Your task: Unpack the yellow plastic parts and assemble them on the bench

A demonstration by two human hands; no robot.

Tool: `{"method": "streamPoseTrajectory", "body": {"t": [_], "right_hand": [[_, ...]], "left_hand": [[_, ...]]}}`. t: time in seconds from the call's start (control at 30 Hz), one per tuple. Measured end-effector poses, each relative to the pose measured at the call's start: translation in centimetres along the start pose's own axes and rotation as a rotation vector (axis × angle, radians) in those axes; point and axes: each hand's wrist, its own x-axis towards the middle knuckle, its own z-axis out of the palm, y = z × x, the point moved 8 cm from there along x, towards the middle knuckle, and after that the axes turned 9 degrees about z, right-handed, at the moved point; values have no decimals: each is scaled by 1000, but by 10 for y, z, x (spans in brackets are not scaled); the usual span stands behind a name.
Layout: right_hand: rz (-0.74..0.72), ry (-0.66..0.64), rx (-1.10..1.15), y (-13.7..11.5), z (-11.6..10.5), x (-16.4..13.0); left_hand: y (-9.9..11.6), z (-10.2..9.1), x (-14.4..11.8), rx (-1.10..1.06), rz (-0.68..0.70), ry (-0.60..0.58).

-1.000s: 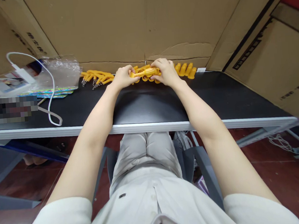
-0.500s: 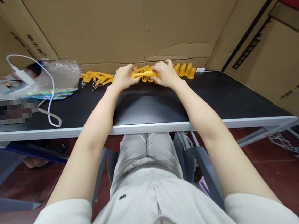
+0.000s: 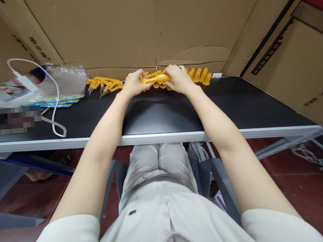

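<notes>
My left hand [image 3: 134, 82] is closed, its thumb and fingers pinching the left end of a yellow plastic part with a ribbed shaft [image 3: 153, 80]. The part's thicker right end is in my right hand [image 3: 179, 78], fingers bent around it. It lies level between the two hands, over the far side of the black table. Behind and below it show more yellow pieces [image 3: 156, 86], some with round ends, partly hidden. Left of my left hand lies a row of yellow corkscrews [image 3: 105, 83] with metal spirals. Several yellow bottle-shaped pieces [image 3: 202, 76] lie to the right.
A cardboard wall [image 3: 119, 30] rises right behind the pieces. On the left are a clear plastic bag [image 3: 67, 78], a white cable [image 3: 58, 96] and a white plug-like device [image 3: 27, 83]. A small white piece [image 3: 216, 75] lies far right. The metal table edge [image 3: 163, 137] runs in front.
Both hands stay in nearly the same place on the yellow part. My right-hand fingers have shifted slightly, and more of the part's thick end shows.
</notes>
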Motion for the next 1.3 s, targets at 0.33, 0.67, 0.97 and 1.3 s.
{"method": "streamPoseTrajectory", "body": {"t": [0.33, 0.67, 0.97, 1.3], "right_hand": [[-43, 79, 20, -5, -3, 0], [-42, 62, 47, 0, -4, 2], [-25, -31, 74, -7, -7, -3], [11, -1, -9, -10, -8, -3]], "left_hand": [[4, 0, -2, -19, -29, 4], [6, -2, -1, 32, 18, 16], [13, -4, -4, 19, 12, 20], [16, -6, -4, -32, -64, 11]]}}
